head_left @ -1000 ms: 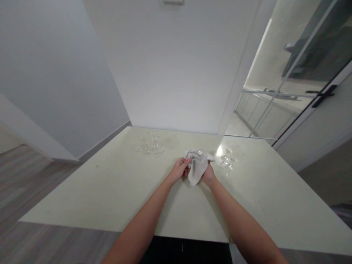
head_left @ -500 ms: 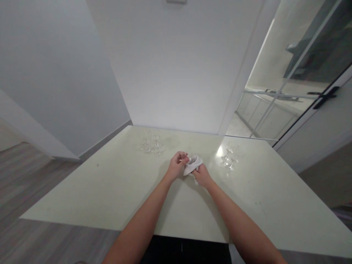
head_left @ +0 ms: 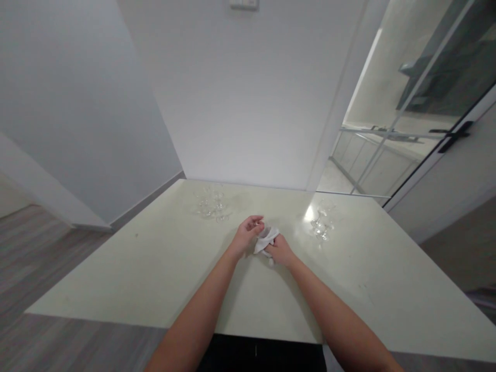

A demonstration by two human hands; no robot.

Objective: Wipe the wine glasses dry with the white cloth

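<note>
My left hand (head_left: 245, 234) is closed with curled fingers on a clear glass, which is mostly hidden by the fingers and the cloth. Against it, my right hand (head_left: 281, 249) grips a crumpled white cloth (head_left: 265, 239), its fingers partly covered by the folds. A loose end of the cloth hangs below the right fingers. Both hands are close together over the middle of the table. To their left stands a group of several clear glasses (head_left: 212, 204). Another cluster of clear glasses (head_left: 321, 222) is on the right, beside a bright reflection.
The pale glossy table (head_left: 127, 274) meets a white wall (head_left: 248, 103) at its far edge. At the right is a glazed door with a black handle (head_left: 457, 135). Wooden floor (head_left: 31, 248) shows on the left.
The cloth and my right hand have shifted slightly down and left, and the cloth's folds have turned. My left hand keeps its grip, and the glass groups stay put.
</note>
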